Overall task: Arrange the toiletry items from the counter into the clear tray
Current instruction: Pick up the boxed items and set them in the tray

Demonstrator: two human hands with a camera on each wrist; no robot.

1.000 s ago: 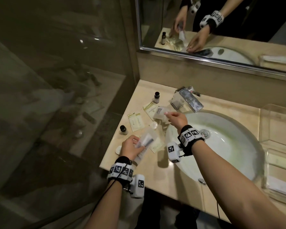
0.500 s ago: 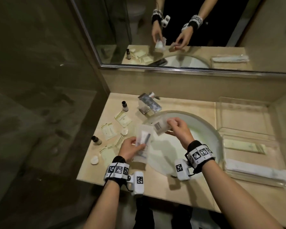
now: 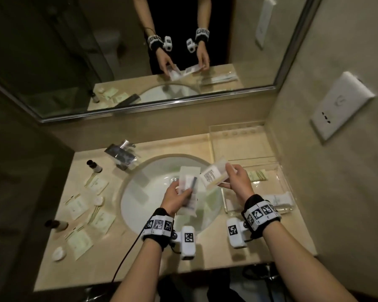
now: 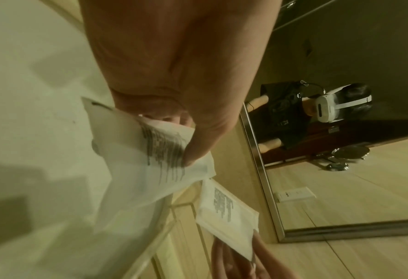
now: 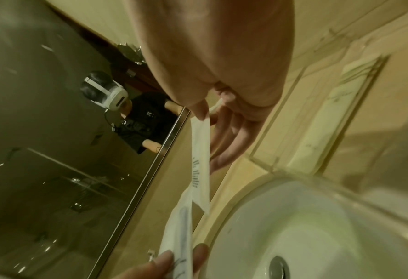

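Observation:
Over the sink, my left hand (image 3: 180,189) grips a long white packet (image 3: 189,171) with a dark item inside; the left wrist view shows my thumb (image 4: 198,143) pinching its printed end (image 4: 150,169). My right hand (image 3: 228,176) pinches a smaller labelled white packet (image 3: 213,175) by one end, just left of the clear tray (image 3: 238,129). In the right wrist view this packet (image 5: 200,160) hangs edge-on from my fingertips (image 5: 202,111). The tray holds green sachets (image 3: 256,175) and a white wrapped item (image 3: 278,198).
On the counter left of the basin (image 3: 153,188) lie two dark bottles (image 3: 94,166) (image 3: 57,225), several green sachets (image 3: 78,207) and round white soaps (image 3: 98,201). A chrome faucet (image 3: 122,155) stands behind the basin. A mirror (image 3: 118,51) and the right wall (image 3: 340,105) hem in the counter.
Both hands have carried their packets rightward from the counter's left side to above the basin, the right one nearing the tray. The head view has swung right.

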